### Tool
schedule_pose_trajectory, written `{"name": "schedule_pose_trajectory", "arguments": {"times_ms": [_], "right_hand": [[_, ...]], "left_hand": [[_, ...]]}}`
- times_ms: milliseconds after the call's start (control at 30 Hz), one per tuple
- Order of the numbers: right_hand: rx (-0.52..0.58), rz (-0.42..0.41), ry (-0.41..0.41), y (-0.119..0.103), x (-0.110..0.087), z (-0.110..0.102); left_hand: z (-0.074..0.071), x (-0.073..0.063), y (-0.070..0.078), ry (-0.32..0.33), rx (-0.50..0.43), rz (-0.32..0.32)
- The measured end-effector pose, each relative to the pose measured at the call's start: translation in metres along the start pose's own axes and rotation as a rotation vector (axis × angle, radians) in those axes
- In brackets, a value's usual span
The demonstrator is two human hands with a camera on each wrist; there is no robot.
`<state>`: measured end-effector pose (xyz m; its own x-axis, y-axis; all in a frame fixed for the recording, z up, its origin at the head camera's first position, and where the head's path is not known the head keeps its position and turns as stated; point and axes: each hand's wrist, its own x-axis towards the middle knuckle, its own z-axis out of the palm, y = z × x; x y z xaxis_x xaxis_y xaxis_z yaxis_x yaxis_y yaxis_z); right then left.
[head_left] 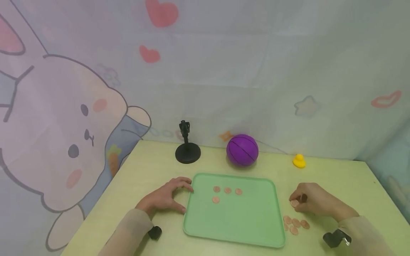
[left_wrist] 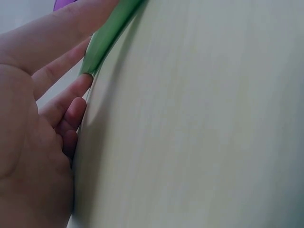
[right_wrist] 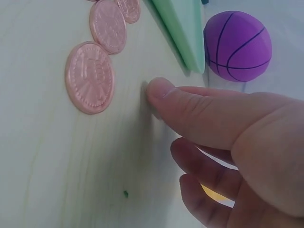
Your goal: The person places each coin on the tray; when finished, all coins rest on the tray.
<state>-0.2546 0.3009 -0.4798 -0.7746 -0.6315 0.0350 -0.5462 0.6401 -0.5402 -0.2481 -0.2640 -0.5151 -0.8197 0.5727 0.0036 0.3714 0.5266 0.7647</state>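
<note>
The green tray (head_left: 237, 227) lies mid-table, with copper-coloured coins in it: a row of three coins (head_left: 227, 190) and one more coin (head_left: 216, 200) below the row's left end. At the tray's left rim, my left hand (head_left: 166, 195) touches the edge with spread fingertips and thumb. Right of the tray, my right hand (head_left: 315, 200) pinches a coin (head_left: 294, 203) between thumb and fingers, just above the table. That coin is hidden behind the thumb in the right wrist view. Several loose coins (head_left: 296, 223) lie close together below this hand; one large coin (right_wrist: 90, 77) shows nearest the thumb.
Behind the tray sit a purple ball (head_left: 242, 150) with black lines and a black stand (head_left: 188, 153) on a round base. A yellow rubber duck (head_left: 299, 161) is at the back right. A printed cloth (head_left: 224, 71) hangs behind the table.
</note>
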Motion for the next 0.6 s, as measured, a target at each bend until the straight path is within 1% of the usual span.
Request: {"name": "schedule_pose_trajectory", "arguments": {"times_ms": [67, 167, 267, 333, 433, 600], "right_hand": [[-0.014, 0.021, 0.015, -0.003, 0.002, -0.003], [-0.035, 0.027, 0.064, -0.008, 0.007, -0.007], [-0.044, 0.004, 0.127, -0.015, 0.014, -0.008], [-0.038, -0.021, 0.155, -0.020, 0.018, -0.006], [-0.008, -0.047, 0.164, -0.028, 0.026, -0.001], [0.043, -0.084, 0.141, -0.042, 0.041, 0.009]], "left_hand": [[-0.001, 0.000, 0.000, 0.000, -0.003, -0.002], [-0.002, 0.001, 0.002, 0.000, -0.006, -0.011], [-0.004, 0.001, 0.003, -0.003, -0.002, -0.018], [-0.004, 0.001, 0.003, -0.006, 0.002, -0.020], [-0.003, 0.001, 0.001, -0.012, 0.005, -0.027], [-0.002, 0.001, 0.001, -0.018, 0.003, -0.032]]}}
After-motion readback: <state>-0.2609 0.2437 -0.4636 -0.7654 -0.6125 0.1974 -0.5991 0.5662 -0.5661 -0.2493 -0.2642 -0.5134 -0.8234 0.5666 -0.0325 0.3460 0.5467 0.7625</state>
